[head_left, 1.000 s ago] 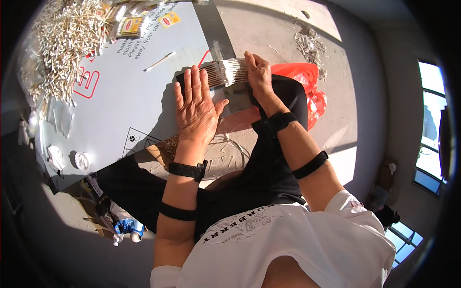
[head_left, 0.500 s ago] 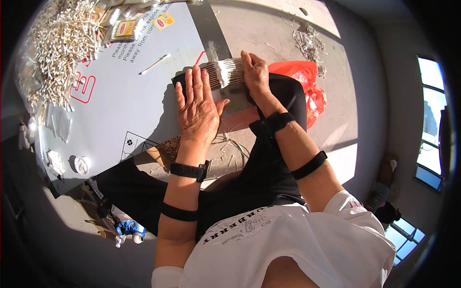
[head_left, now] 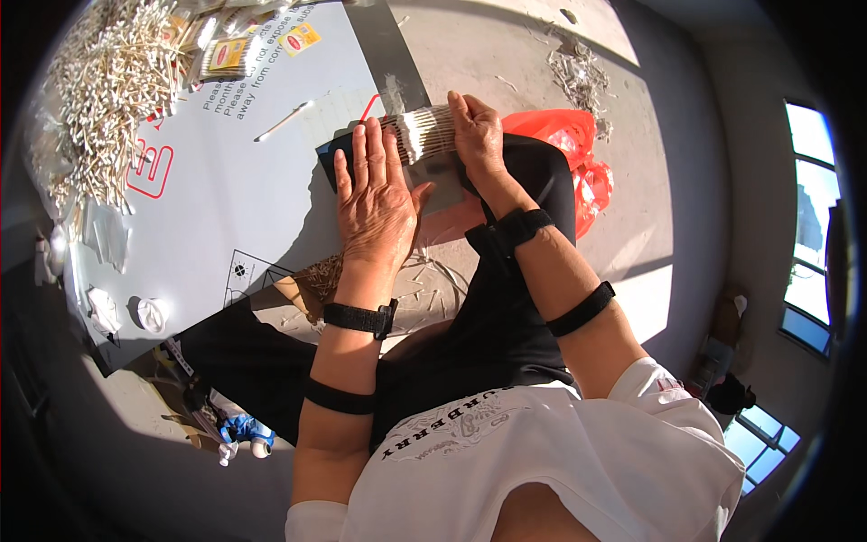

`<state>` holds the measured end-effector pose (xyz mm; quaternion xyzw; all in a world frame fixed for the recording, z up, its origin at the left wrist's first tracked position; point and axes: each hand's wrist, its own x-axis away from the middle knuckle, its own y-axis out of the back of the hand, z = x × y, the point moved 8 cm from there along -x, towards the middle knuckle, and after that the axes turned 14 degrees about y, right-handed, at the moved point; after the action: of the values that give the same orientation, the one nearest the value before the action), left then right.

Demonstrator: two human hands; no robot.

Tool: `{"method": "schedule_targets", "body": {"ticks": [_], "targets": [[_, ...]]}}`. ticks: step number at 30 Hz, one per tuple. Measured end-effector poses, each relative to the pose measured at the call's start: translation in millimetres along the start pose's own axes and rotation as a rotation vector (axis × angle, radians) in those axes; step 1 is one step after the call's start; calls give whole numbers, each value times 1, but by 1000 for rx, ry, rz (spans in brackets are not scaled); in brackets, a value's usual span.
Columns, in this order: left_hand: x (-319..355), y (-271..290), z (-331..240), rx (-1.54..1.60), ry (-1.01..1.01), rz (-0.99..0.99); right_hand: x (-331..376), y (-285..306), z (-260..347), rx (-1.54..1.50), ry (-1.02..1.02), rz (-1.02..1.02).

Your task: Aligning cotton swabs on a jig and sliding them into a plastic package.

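Note:
A flat row of cotton swabs (head_left: 430, 135) lies side by side between my hands, over a dark flat piece (head_left: 335, 161) at the grey board's right edge. My left hand (head_left: 373, 206) rests flat on the left end of the row, fingers stretched out and thumb apart, covering part of it. At the other end, my right hand (head_left: 479, 137) pinches the row between thumb and fingers. Whether a clear wrapper surrounds the swabs is hard to tell. One loose cotton swab (head_left: 283, 122) lies on the board to the left.
The grey printed board (head_left: 212, 194) carries a large heap of cotton swabs (head_left: 108, 99), filled packs (head_left: 226, 56), a yellow label card (head_left: 299, 39), clear bags (head_left: 110, 239) and white crumpled pieces (head_left: 151, 314). A red plastic bag (head_left: 591, 185) sits right of my knee. Scraps (head_left: 578, 79) litter the floor.
My left hand has slid slightly right along the row, and my right hand has shifted a little left, so they are closer together. The board appears slightly farther left in view.

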<state>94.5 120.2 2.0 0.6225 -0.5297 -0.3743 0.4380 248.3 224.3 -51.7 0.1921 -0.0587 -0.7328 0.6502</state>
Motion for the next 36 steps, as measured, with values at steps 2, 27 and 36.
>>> {"method": "schedule_targets", "body": {"ticks": [2, 27, 36], "targets": [[-1, 0, -1, 7, 5, 2, 0, 0, 3, -7, 14, 3], [-11, 15, 1, 125, -44, -47, -1, 5, 13, 102, 26, 3], [-12, 11, 2, 77, -67, -24, 2, 5, 15, 131, -19, 29]]}}
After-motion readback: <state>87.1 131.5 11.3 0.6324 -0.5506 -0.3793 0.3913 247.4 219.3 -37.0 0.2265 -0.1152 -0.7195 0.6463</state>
